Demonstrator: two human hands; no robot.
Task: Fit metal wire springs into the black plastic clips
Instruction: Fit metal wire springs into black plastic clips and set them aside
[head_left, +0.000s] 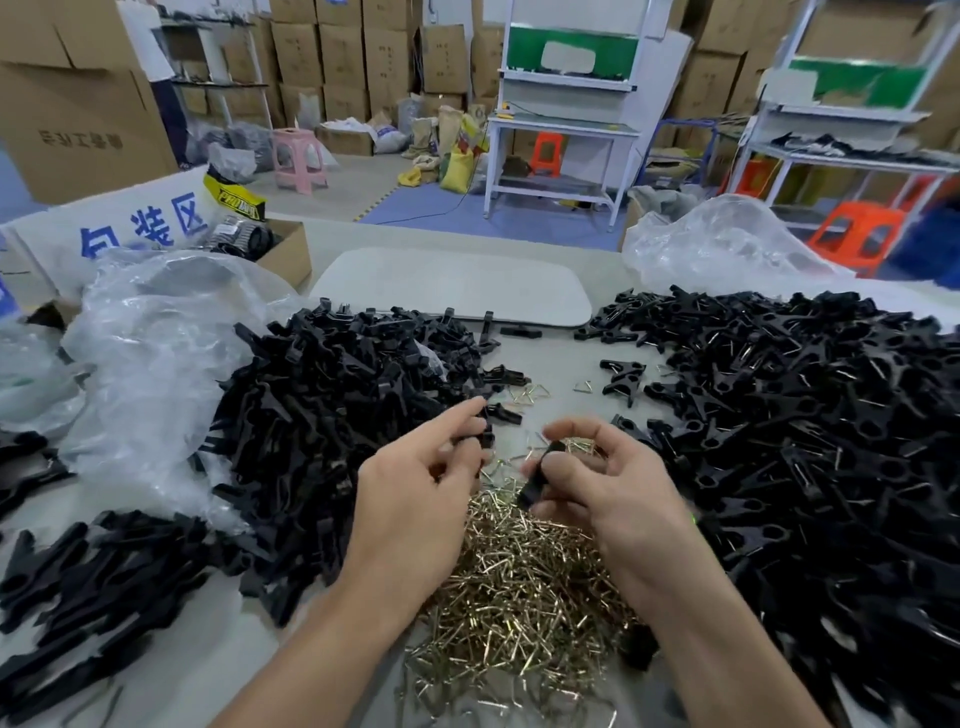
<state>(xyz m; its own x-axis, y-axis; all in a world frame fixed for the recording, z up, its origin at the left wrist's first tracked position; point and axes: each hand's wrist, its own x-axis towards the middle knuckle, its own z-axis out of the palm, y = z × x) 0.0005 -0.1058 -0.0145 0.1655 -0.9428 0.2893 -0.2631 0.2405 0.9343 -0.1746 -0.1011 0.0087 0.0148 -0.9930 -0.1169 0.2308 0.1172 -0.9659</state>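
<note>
Holding one clip (470, 442), left hand (415, 486); right hand (610, 491) holds a second clip (540, 474).

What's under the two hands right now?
A heap of wire springs on the table. Above it, the right hand pinches a black clip and the left hand holds a second clip. Palms and wrists cover part of the heap.

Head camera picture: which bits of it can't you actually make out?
All in the head view:
- Clip in the right hand: mostly covered by that hand; any spring inside is hidden.
- Dark piece at the left hand: blurred; grip unclear.
- Spring pile: single wires too small.
- Right clip heap: cut off by the frame edge.
</note>
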